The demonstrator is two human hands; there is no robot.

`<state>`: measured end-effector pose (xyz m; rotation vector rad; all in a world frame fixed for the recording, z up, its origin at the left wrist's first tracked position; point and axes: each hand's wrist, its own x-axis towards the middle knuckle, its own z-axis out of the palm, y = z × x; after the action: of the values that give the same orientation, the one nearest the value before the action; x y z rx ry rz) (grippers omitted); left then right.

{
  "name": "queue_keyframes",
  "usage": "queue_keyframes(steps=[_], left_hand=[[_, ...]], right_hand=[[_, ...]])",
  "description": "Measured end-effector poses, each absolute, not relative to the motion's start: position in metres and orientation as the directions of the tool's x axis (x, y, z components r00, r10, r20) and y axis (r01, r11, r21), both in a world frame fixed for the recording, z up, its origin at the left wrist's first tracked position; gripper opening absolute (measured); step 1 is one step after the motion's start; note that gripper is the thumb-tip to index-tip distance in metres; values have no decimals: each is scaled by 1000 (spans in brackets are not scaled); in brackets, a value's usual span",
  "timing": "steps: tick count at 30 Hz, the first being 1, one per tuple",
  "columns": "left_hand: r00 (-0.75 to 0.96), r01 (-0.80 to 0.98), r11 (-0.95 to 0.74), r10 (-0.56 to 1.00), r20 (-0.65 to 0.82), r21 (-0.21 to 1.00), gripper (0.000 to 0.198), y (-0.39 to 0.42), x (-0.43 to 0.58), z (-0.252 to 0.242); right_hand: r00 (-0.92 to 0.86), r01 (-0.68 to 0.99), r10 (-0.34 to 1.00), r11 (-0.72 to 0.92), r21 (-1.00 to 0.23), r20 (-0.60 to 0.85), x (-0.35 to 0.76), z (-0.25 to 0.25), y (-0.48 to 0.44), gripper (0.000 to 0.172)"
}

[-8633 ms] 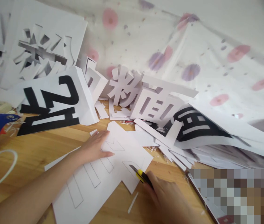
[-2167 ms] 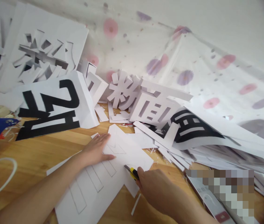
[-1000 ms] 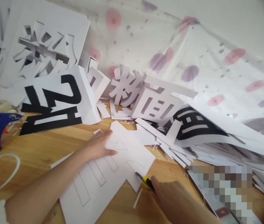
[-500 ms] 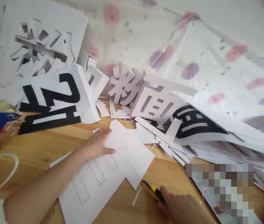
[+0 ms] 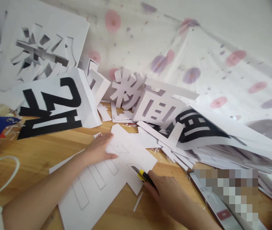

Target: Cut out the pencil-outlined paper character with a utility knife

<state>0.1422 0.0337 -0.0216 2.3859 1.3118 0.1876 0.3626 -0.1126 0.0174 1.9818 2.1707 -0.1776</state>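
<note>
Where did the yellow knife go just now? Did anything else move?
The right hand brought the yellow knife back up from the wooden table onto the white sheet, blade tip on a drawn outline. The left hand stayed pressed flat on the sheet, and the knife stayed gripped. The paper letters behind did not move.

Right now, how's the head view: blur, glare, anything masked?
Head view: soft even light, no hard glare; right hand and utility knife look slightly soft; left hand on the white cutout sheet is sharper; a pixelated block masks the lower right; right corners darken.
</note>
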Motion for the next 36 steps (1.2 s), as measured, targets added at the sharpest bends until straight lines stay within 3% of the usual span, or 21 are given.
queue_keyframes(steps=[26, 36], left_hand=[[536, 777, -450, 840, -88, 441, 86, 33, 143, -20], [580, 759, -522, 813, -43, 389, 86, 37, 142, -28]], right_hand=[[-115, 981, 958, 151, 121, -264, 347, 18, -100, 21], [-223, 935, 925, 293, 200, -308, 339, 31, -88, 19]])
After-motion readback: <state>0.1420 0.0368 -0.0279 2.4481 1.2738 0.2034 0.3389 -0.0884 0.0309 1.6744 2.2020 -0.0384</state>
